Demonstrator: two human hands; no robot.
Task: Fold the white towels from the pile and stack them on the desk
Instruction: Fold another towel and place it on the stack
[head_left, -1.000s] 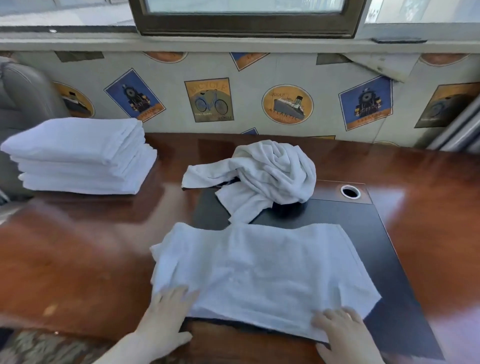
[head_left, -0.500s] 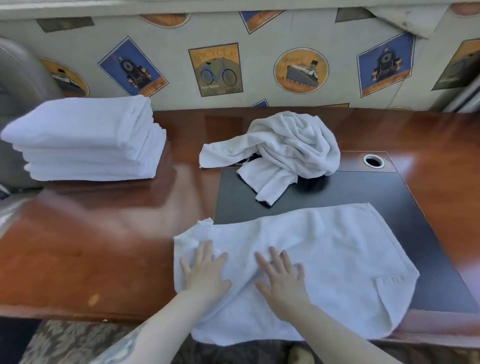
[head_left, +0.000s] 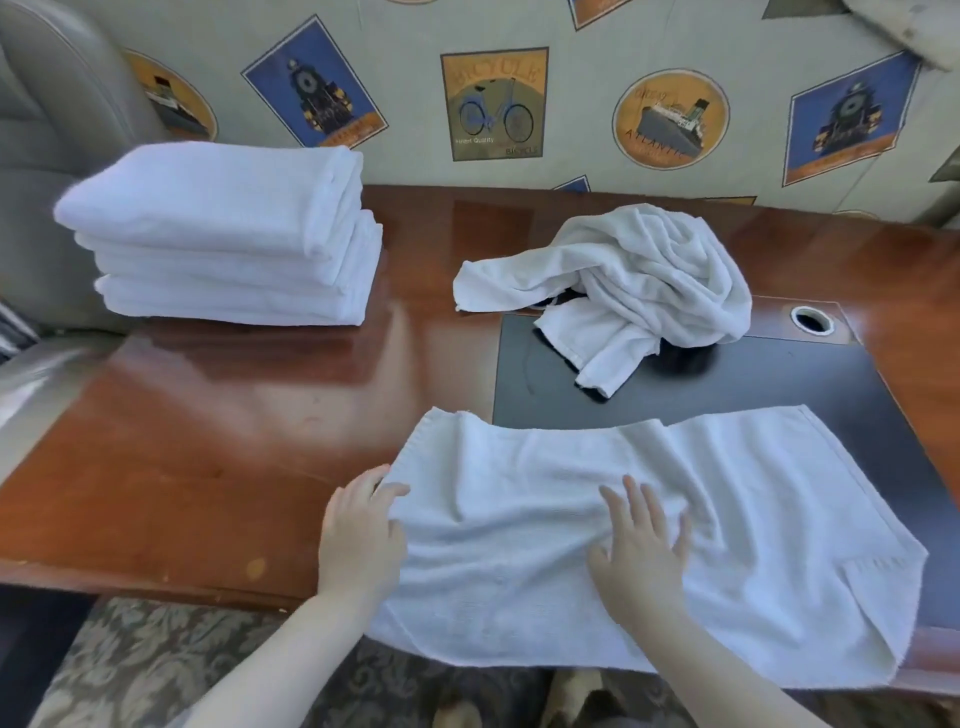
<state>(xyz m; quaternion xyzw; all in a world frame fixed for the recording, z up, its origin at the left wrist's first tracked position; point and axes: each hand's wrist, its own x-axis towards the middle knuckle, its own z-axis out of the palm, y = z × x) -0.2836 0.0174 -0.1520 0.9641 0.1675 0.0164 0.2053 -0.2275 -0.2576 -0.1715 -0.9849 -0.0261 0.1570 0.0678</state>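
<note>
Flat white terry towel spread at near edge of glossy brown wooden desk. Left hand curled on towel's left edge; right hand flat, fingers straight, pressing centre. Recommended: smooth wrinkles outward, align edges before folding.

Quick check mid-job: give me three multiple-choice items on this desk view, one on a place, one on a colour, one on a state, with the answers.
1. Where is the folded stack?
A. far left of the desk
B. on the black pad
C. on the floor

2. What colour is the crumpled towel?
A. blue
B. white
C. brown

3. How does the right hand lie?
A. clenched in a fist
B. off the desk
C. flat, fingers spread on the spread towel

Answers: 1 A, it sits at the far left corner. 2 B, it is white like the rest. 3 C, the fingers are straight on the cloth, while the left hand is at the towel's left edge.
</note>
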